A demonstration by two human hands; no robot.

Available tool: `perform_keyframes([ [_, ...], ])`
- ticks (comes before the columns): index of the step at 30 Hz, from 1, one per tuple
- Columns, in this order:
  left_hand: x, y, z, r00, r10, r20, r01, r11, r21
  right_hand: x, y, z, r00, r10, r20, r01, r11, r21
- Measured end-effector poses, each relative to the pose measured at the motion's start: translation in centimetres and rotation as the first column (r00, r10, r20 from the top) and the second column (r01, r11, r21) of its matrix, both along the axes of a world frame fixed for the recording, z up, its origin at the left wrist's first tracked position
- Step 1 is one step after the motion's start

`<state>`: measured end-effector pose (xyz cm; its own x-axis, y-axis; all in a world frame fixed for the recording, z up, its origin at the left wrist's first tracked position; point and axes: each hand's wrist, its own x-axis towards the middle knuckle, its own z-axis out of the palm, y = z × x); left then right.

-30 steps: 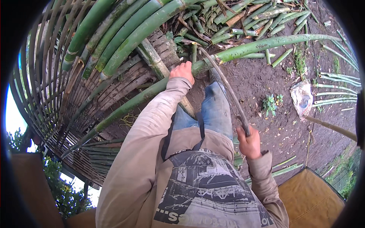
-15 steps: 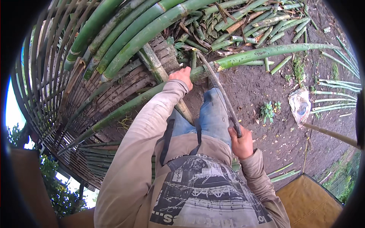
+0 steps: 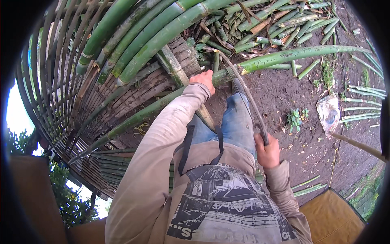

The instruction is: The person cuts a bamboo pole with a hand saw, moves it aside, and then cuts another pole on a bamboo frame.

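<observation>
A long green bamboo pole [image 3: 280, 60] runs across in front of me, from the lower left to the upper right. My left hand [image 3: 204, 81] is closed around it, beside a slanting bamboo post [image 3: 172, 69] that crosses beneath. In my right hand [image 3: 268, 151], fingers wrapped round its near end, is a bow saw with a curved dark frame [image 3: 248, 95]. Its thin blade lies across the pole just right of my left hand. Pale, ragged bamboo shows at a break or cut beside the blade; how deep it goes I cannot tell.
Thick green bamboo poles [image 3: 158, 38] lean over a slatted bamboo structure [image 3: 44, 77] at left. Cut bamboo pieces [image 3: 280, 30] are heaped at the far side. On the muddy ground to the right are a small plant [image 3: 295, 119] and a whitish sack [image 3: 328, 112].
The whole view has shifted slightly to the right. Both hands keep their grips, and the saw stays across the pole at nearly the same place.
</observation>
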<state>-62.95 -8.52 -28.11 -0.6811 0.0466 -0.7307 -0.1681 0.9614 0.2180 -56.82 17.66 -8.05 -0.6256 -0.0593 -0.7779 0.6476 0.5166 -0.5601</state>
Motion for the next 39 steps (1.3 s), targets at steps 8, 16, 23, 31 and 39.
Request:
perform_keyframes([
  [8,-0.6,0.6,0.7,0.999,-0.008,0.031,0.009,1.000,-0.030,-7.0,-7.3,-13.6,0.977,0.114,-0.181,-0.105,0.993,0.058],
  [16,-0.7,0.6,0.9,0.998,0.012,0.069,-0.010,1.000,-0.016,-0.8,-0.1,-1.0,0.996,0.082,-0.032,-0.081,0.996,0.042],
  [23,-3.5,0.5,1.7,0.981,-0.023,0.193,0.030,0.999,-0.036,-4.1,-5.1,-11.3,0.975,0.111,-0.191,-0.111,0.994,0.011],
  [31,-4.9,-1.7,-2.0,0.917,-0.161,0.364,0.074,0.967,0.242,-5.5,-6.1,-10.9,0.986,0.065,-0.151,-0.067,0.998,-0.007],
  [39,-6.9,-3.6,-4.1,0.652,-0.055,0.757,-0.250,0.926,0.282,-5.2,-7.1,-14.1,0.980,-0.008,-0.198,0.004,1.000,-0.019],
])
